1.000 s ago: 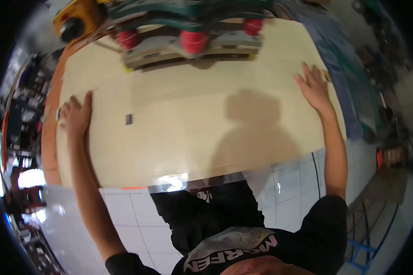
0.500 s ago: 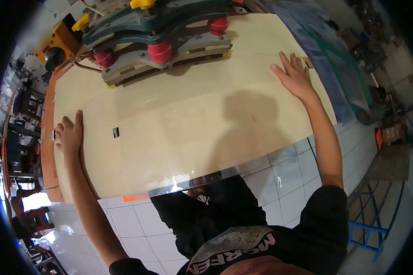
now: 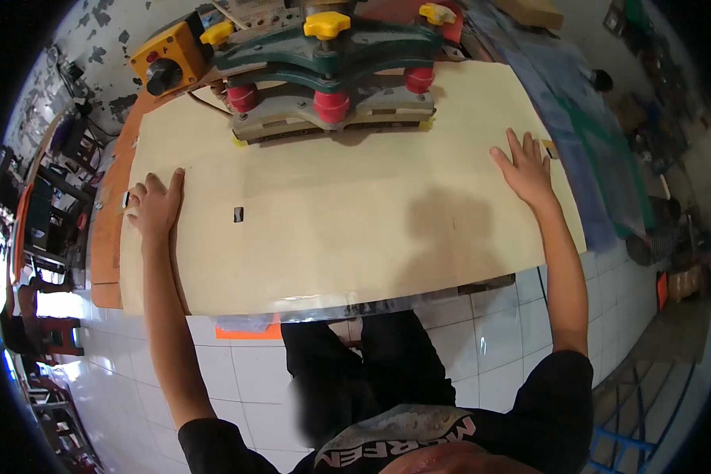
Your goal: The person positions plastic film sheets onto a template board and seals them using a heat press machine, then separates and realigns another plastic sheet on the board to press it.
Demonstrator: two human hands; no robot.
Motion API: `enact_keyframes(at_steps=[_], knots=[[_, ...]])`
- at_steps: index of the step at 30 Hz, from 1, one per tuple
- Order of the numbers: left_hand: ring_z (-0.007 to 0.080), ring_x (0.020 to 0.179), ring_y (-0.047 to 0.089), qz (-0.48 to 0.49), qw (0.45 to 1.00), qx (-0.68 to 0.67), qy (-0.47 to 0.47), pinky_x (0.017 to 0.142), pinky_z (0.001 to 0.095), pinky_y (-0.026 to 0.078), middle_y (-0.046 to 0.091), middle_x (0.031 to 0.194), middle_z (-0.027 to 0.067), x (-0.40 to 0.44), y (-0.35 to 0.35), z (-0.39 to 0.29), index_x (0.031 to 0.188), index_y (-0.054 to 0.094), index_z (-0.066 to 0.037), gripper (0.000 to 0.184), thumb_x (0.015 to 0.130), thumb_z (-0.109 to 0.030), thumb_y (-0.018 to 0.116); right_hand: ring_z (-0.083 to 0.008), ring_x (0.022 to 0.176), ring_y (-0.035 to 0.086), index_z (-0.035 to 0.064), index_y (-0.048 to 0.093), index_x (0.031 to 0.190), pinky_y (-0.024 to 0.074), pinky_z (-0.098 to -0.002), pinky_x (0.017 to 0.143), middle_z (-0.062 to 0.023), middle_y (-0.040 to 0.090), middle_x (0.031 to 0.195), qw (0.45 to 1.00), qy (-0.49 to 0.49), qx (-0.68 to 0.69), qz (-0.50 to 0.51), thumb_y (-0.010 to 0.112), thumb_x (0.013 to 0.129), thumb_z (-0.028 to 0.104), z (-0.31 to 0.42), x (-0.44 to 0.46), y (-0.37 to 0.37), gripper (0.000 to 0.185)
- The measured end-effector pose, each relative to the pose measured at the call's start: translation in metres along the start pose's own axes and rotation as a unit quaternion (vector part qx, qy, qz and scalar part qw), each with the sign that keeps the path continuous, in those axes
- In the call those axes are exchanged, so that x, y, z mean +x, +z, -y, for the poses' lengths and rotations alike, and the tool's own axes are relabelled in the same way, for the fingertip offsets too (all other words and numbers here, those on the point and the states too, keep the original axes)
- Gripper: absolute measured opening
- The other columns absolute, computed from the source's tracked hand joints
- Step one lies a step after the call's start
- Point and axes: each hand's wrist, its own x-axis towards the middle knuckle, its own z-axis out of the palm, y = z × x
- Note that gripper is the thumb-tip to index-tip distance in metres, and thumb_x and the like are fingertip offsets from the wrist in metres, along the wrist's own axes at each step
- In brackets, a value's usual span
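Note:
My left hand (image 3: 157, 206) lies flat near the left edge of a cream-coloured board (image 3: 324, 237), its fingers spread. On the right side of the board, my right hand (image 3: 528, 172) also rests flat, with thumb and fingers apart. Clear, shiny plastic sheeting (image 3: 355, 308) shows along the board's front edge; how far it reaches under my hands is hard to see. A small black mark (image 3: 238, 214) sits to the right of my left hand. Beside my right fingertips is a yellow and black tab (image 3: 549, 148). Neither hand grips anything.
Over the board's back stands a green press head (image 3: 324, 59) with yellow knobs, red bumpers and a long bar (image 3: 336, 118). An orange control box (image 3: 168, 59) is at back left. Bluish plastic sheets (image 3: 545, 103) hang at right. A blue metal frame (image 3: 624, 442) stands lower right.
The whole view has shifted, so the board and press sit further right and more of the press shows. Both hands stay flat at about the same places on the board.

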Motion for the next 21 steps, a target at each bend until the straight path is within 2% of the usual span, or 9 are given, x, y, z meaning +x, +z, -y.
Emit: enact_keyframes(at_steps=[8, 14, 20, 21], knots=[[0.0394, 0.145, 0.017, -0.027, 0.999, -0.032, 0.014, 0.111, 0.0653, 0.012, 0.027, 0.153, 0.0231, -0.002, -0.001, 0.000, 0.143, 0.040, -0.008, 0.088, 0.083, -0.073, 0.046, -0.0385, 0.148, 0.007, 0.0181, 0.022, 0.154, 0.0015, -0.0587, 0.115, -0.0246, 0.013, 0.158, 1.000, 0.000, 0.000, 0.000, 0.030, 0.090, 0.074, 0.000, 0.001, -0.004, 0.085], [0.0401, 0.145, 0.017, -0.052, 0.997, -0.060, 0.018, 0.111, 0.0670, 0.011, 0.028, 0.154, 0.0194, 0.001, 0.005, 0.009, 0.145, 0.040, -0.009, 0.090, 0.082, -0.073, 0.047, -0.0368, 0.148, 0.007, 0.0170, 0.024, 0.153, 0.0004, -0.0575, 0.116, -0.0239, 0.014, 0.158, 1.000, 0.000, 0.005, -0.002, 0.033, 0.092, 0.069, 0.004, -0.001, -0.004, 0.081], [0.0347, 0.145, 0.022, -0.094, 0.991, -0.077, 0.059, 0.114, 0.0632, 0.005, 0.032, 0.152, 0.0200, 0.007, 0.013, 0.019, 0.142, 0.044, -0.011, 0.080, 0.087, -0.069, 0.044, -0.0363, 0.148, 0.008, 0.0122, 0.029, 0.152, 0.0046, -0.0499, 0.118, -0.0239, 0.018, 0.157, 0.995, -0.038, 0.093, -0.030, 0.044, 0.095, 0.057, -0.009, 0.000, -0.004, 0.074], [0.0337, 0.144, 0.023, -0.109, 0.987, -0.101, 0.067, 0.114, 0.0620, 0.003, 0.034, 0.151, 0.0203, 0.007, 0.014, 0.021, 0.140, 0.046, -0.012, 0.075, 0.088, -0.066, 0.046, -0.0363, 0.148, 0.011, 0.0102, 0.032, 0.150, 0.0088, -0.0472, 0.118, -0.0243, 0.020, 0.156, 0.988, -0.058, 0.140, -0.040, 0.048, 0.095, 0.052, -0.014, 0.002, -0.002, 0.071]])
